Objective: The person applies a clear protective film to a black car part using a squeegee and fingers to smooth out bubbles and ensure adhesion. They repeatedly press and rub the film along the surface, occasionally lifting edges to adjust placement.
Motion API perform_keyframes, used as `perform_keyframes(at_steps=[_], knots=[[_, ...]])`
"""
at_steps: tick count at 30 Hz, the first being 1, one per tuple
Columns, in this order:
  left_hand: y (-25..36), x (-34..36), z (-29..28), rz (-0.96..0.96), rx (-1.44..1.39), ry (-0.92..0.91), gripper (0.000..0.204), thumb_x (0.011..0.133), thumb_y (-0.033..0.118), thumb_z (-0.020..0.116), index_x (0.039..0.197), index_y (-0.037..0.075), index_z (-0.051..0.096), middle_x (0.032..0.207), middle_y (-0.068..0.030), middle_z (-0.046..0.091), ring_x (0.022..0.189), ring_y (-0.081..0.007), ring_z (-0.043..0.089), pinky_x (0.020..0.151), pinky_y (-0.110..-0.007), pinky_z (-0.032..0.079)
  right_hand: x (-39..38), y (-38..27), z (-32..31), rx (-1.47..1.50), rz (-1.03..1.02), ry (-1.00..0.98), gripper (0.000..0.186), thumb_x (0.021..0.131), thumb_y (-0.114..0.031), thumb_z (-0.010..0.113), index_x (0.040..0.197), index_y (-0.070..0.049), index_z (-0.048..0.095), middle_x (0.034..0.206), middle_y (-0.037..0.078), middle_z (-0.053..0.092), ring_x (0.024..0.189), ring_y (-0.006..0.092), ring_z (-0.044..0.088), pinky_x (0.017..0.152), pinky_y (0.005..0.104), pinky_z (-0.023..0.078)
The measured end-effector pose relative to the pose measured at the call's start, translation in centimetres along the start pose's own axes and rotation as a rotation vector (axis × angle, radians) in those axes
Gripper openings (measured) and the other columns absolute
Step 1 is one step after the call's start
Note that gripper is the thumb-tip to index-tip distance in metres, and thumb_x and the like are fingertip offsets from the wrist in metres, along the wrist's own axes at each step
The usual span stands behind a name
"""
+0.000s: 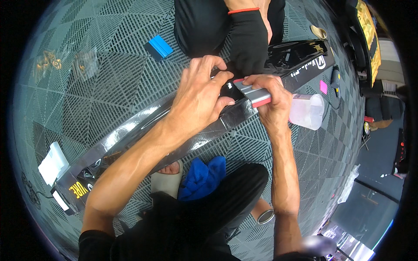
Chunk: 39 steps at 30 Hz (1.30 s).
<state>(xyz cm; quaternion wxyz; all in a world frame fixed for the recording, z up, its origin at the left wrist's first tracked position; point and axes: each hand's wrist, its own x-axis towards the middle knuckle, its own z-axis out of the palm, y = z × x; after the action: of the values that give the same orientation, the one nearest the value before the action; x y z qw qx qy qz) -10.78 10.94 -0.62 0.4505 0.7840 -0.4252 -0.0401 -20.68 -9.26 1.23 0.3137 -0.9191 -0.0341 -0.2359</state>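
My right hand (271, 89) grips a grey squeegee (254, 93) with red edges, its blade against a glossy black strip-like part (227, 92). Over the same part arches my left hand (201, 87), thumb and fingers apart, the fingertips at its surface. The part lies along a long black printed box (300, 79) that runs diagonally from lower left to upper right. A co-worker's black-gloved hand (249, 43) rests on the part just beyond my hands. What lies under my left palm is hidden.
A translucent plastic tub (308, 111) stands right of my right hand. On the grey tiled floor lie a blue squeegee (160, 46), a blue cloth (202, 179), a white packet (53, 163), a pink card (323, 87) and a dark corded tool (335, 80). The co-worker kneels opposite.
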Motion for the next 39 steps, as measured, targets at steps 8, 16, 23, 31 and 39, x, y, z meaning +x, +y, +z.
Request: perform_keyframes(at_steps=[8,16,23,31,39], knots=[[-0.1,-0.1,0.0,0.051,0.056,-0.003,0.046,0.084,0.02,0.089,0.127,0.007,0.08,0.14,-0.0146,0.057,0.132,-0.0362,0.051,0.116,-0.048,0.042,0.1,-0.4,0.0,-0.042,-0.017,0.01,0.032,0.075,0.008,0.079,0.102,-0.006,0.068,0.105,0.006,0.082,0.102,0.0289,0.077,0.098,0.0405,0.055],[0.6,0.1,0.1,0.043,0.109,-0.042,0.045,0.09,0.02,0.085,0.133,0.009,0.078,0.141,-0.0146,0.057,0.132,-0.0361,0.051,0.113,-0.049,0.042,-0.5,-0.3,0.3,-0.046,0.025,0.066,0.029,0.076,0.012,0.075,0.099,-0.004,0.064,0.104,0.008,0.082,0.1,0.0289,0.077,0.098,0.0379,0.054],[1.2,-0.2,-0.3,0.13,0.295,-0.095,0.045,0.094,0.025,0.081,0.137,0.011,0.078,0.142,-0.013,0.055,0.133,-0.0342,0.05,0.111,-0.049,0.042,-4.1,-1.5,0.5,0.519,0.272,0.498,0.03,0.087,0.014,0.078,0.107,-0.005,0.067,0.113,0.016,0.081,0.11,0.0248,0.076,0.094,0.0341,0.06],[2.1,0.1,-0.6,0.241,0.495,-0.19,0.046,0.1,0.03,0.075,0.137,0.004,0.077,0.138,-0.011,0.054,0.132,-0.031,0.05,0.106,-0.045,0.042,-9.7,-3.6,-2.8,1.09,0.775,0.823,0.042,0.1,-0.006,0.08,0.136,-0.008,0.057,0.117,0.004,0.073,0.104,0.018,0.072,0.087,0.0369,0.061],[1.9,-0.1,-0.6,0.212,0.452,-0.202,0.046,0.101,0.03,0.074,0.14,0.007,0.076,0.137,-0.0121,0.054,0.131,-0.0327,0.05,0.106,-0.047,0.043,-7.0,-6.0,1.8,0.652,0.668,0.735,0.046,0.1,0.002,0.075,0.137,0.0,0.049,0.119,0.015,0.074,0.102,0.0189,0.074,0.082,0.0308,0.063]])
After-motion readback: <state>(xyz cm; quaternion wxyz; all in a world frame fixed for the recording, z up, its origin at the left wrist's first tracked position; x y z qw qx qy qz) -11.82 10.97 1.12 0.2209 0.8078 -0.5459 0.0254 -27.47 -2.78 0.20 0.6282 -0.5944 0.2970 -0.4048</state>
